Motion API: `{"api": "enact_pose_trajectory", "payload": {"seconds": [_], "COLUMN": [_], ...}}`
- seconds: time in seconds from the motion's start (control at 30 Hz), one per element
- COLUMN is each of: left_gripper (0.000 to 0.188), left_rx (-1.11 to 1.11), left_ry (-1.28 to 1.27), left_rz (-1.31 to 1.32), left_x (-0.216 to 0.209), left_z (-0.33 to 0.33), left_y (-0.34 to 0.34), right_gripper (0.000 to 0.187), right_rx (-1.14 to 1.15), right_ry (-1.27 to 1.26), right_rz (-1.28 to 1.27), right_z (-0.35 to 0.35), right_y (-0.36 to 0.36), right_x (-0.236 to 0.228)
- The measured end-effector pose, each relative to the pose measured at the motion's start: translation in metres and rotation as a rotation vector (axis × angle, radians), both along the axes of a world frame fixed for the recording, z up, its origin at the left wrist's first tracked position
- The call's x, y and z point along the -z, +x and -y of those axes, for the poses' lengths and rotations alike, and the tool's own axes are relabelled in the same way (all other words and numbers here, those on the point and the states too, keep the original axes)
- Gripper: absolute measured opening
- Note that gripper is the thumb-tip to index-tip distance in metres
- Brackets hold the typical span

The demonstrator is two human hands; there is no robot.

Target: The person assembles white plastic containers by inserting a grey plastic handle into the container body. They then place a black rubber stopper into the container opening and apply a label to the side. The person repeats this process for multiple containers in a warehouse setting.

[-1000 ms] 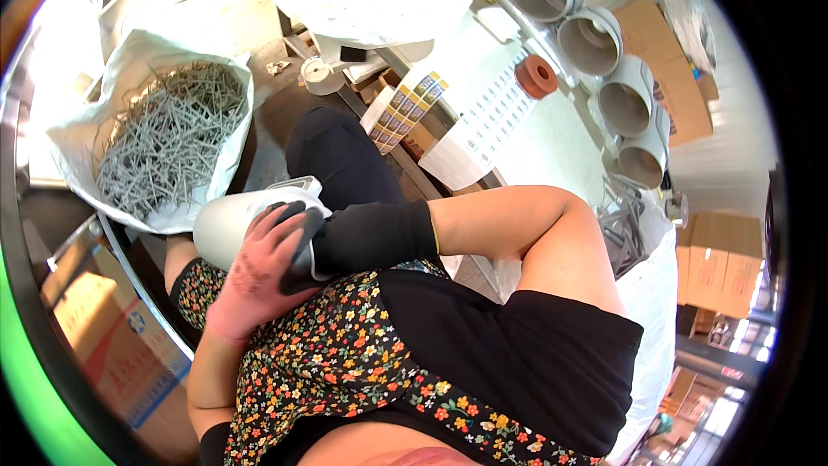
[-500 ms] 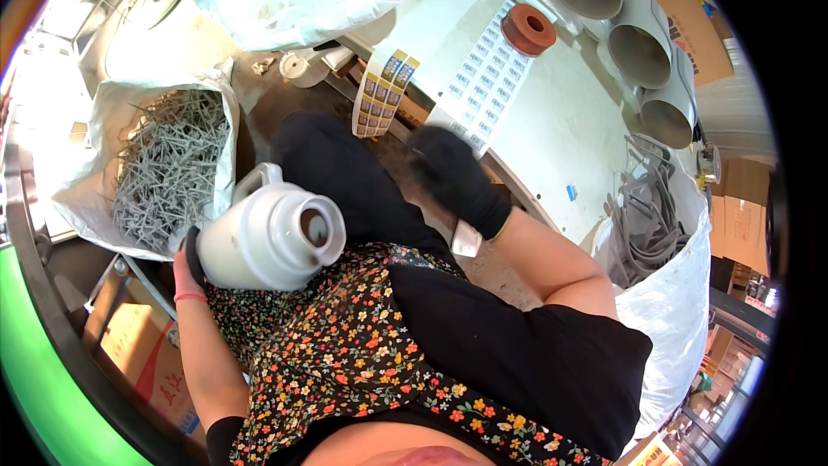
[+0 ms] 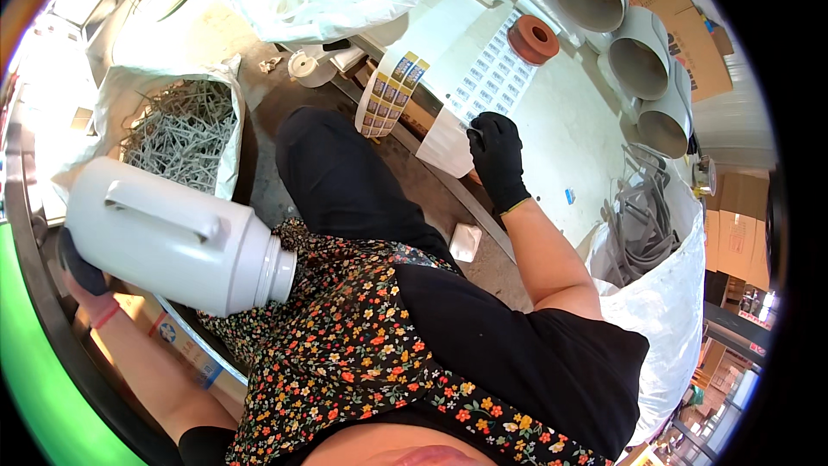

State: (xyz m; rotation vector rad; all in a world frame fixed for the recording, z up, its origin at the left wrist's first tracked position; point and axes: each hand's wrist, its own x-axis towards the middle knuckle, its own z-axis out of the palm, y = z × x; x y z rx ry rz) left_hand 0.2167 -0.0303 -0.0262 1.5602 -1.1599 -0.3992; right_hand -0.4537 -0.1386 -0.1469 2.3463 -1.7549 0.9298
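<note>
1. Flask [image 3: 177, 237]: held on its side at 9 o'clock, long axis from base at 10 to neck at 4; loop handle facing the camera.
2. Left hand [image 3: 84, 266]: clamped on the flask's base end, fingers partly hidden.
3. Right hand [image 3: 498, 155]: at 2 o'clock, beside the label sheet [image 3: 500, 78], fingers bent; impossible to make out whether closed on it.
4. Against half a second ago: flask mouth swung from facing the camera to 4 o'clock; right hand shifted outward over the table [image 3: 565, 134].
5. Materials: smooth pale-grey cylinder, stepped neck; black glove; thin grey strips [image 3: 185, 138] tangled in a crinkled white sack [image 3: 108, 112], 10 o'clock; red-brown ring-shaped roll [image 3: 533, 39], 1 o'clock.
</note>
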Motion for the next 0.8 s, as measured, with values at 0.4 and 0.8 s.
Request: {"api": "enact_pose_trajectory", "payload": {"seconds": [0.4, 0.8], "left_gripper": [0.031, 0.017], "left_rx": [0.017, 0.108], "left_ry": [-0.257, -0.381], "left_rz": [-0.564, -0.333], "left_x": [0.046, -0.027], "left_z": [0.008, -0.016], "left_y": [-0.037, -0.128], "right_gripper": [0.011, 0.059], "right_rx": [-0.254, -1.235], "right_ry": [0.258, 0.792], "right_rz": [0.093, 0.484], "right_z": [0.018, 0.016], "right_y": [0.068, 0.312], "right_x": [-0.048, -0.196]}}
